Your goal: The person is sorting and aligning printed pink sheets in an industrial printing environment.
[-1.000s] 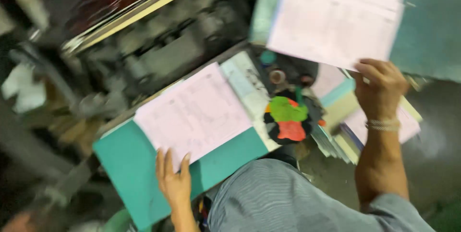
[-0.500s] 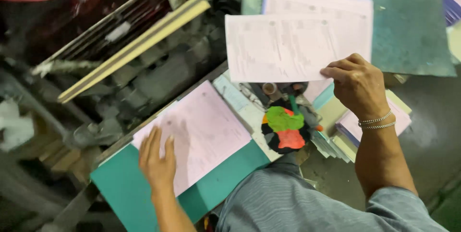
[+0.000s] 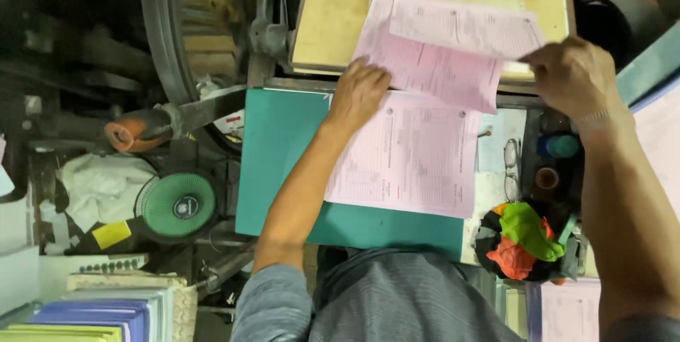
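Note:
My left hand (image 3: 358, 94) grips the lower left corner of a pink printed sheet (image 3: 432, 73) that lies slanted over the wooden board (image 3: 326, 23) of the machine. My right hand (image 3: 574, 76) pinches the right edge of a paler printed sheet (image 3: 460, 27), held just above the pink one. Below both hands, a stack of pink printed sheets (image 3: 407, 158) rests on a green board (image 3: 276, 158) in front of my body.
A large dark wheel (image 3: 159, 37) and machine parts stand at the left, with a round green disc (image 3: 177, 205) below them. Stacked books (image 3: 92, 310) fill the lower left. A colourful rag (image 3: 524, 239), spectacles (image 3: 510, 168) and small tins (image 3: 559, 147) sit at the right.
The view has swung toward the machine. My left hand left the pink stack and reached up to the wooden board. My right hand carried its sheet over to the board.

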